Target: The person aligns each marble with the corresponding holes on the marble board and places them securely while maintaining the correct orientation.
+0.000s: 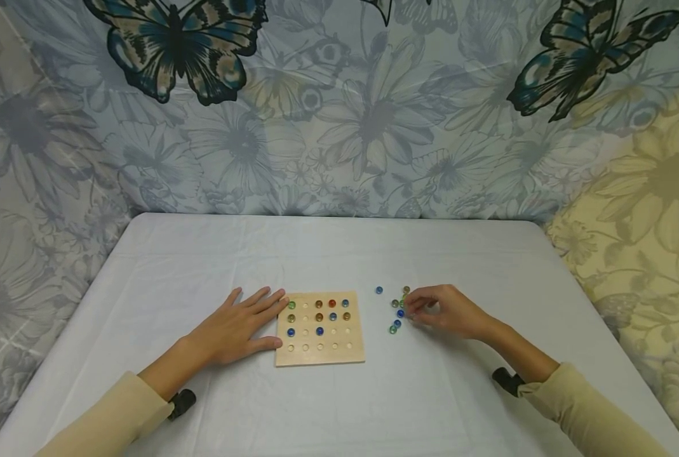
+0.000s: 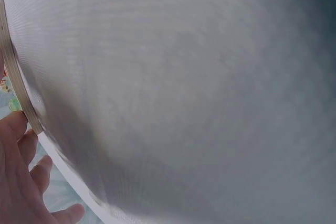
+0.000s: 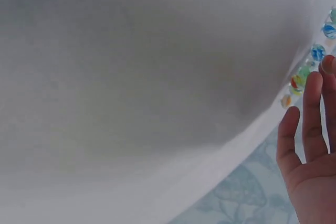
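A square wooden board (image 1: pixel 319 357) with rows of shallow round holes lies on the table, and several glass marbles sit in its upper rows. My left hand (image 1: pixel 239 324) lies spread at the board's left side, with fingertips on its upper left corner and the thumb at its left edge. To the board's right, a loose cluster of blue, green and amber marbles (image 1: pixel 397 324) rests on the cloth. My right hand (image 1: pixel 444 311) reaches into the cluster's right side, thumb and index fingertips close together beside a green marble (image 1: pixel 403 303); I cannot tell whether a marble is between them.
A white cloth (image 1: pixel 328 412) covers the table. One blue marble (image 1: pixel 379 290) lies apart from the cluster, nearer the far edge. Fabric printed with flowers and butterflies (image 1: pixel 373 127) hangs behind the table. In the right wrist view, more marbles (image 3: pixel 318 52) line up past the fingertips.
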A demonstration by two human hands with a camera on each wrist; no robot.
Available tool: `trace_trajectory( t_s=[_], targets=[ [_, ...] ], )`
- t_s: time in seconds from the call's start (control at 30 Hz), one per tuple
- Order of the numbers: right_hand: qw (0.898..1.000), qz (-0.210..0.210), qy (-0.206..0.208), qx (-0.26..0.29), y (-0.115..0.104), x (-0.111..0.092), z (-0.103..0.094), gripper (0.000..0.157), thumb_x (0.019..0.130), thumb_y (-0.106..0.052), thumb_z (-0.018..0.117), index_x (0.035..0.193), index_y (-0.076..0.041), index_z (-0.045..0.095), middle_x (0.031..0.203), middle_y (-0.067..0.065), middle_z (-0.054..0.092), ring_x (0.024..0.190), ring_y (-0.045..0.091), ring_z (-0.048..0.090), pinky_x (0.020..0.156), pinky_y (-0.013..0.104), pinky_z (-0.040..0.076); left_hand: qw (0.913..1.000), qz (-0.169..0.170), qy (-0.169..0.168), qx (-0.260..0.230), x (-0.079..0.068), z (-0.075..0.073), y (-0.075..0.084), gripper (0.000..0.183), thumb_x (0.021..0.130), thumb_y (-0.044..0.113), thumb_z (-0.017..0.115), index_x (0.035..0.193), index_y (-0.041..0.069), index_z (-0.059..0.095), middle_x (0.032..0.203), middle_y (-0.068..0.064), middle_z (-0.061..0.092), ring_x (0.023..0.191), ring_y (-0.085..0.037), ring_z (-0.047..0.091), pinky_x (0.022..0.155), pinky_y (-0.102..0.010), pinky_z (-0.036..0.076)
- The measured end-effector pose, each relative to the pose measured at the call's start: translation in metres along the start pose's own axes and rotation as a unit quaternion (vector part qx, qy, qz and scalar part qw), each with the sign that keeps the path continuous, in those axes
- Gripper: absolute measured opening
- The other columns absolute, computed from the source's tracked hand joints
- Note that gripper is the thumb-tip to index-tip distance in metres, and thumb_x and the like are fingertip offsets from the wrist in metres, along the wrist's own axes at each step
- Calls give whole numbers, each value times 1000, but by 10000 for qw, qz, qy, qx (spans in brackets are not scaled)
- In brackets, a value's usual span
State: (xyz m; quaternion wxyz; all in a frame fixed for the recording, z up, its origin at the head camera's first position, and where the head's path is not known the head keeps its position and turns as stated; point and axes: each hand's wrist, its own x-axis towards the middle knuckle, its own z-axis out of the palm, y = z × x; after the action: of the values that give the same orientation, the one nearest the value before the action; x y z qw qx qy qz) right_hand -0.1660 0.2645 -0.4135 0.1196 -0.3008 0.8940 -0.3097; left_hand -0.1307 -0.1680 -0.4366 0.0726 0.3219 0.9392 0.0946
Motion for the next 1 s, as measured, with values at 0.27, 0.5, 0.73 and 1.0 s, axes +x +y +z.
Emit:
trace_trajectory(
  t_s=[0.27,0.5,0.73,1.0],
  targets=[
    [9994,-200,-42,291,-8,7,0,27,87,-2,76,113,-3,71,101,-1,75,92,10,69,82,38,55,10000,-18,-7,4,0,-1,0,78,97,65,45,158,19,30,163,-1,27,150,-29,22,113,-68,15],
    [9986,-246,-109,459,-20,13,10,28,88,-2,75,115,-3,70,101,0,75,93,9,68,83,35,55,10000,20,25,60,1,-1,0,78,97,65,46,158,18,31,163,-1,28,150,-29,23,113,-69,15],
    [9961,-644,-131,581,-34,22,23,28,86,-2,76,114,-1,70,100,2,76,91,8,68,78,36,55,9999,-15,-2,103,1,0,1,78,97,65,46,158,19,31,163,-1,28,150,-29,23,113,-68,15],
    [9948,-810,-163,600,-47,32,37,25,88,-4,75,113,-4,71,100,-2,76,91,5,68,79,33,55,10000,-25,-6,67,0,-1,2,78,97,64,47,158,18,31,163,-1,28,150,-29,23,113,-68,15]
  ],
)
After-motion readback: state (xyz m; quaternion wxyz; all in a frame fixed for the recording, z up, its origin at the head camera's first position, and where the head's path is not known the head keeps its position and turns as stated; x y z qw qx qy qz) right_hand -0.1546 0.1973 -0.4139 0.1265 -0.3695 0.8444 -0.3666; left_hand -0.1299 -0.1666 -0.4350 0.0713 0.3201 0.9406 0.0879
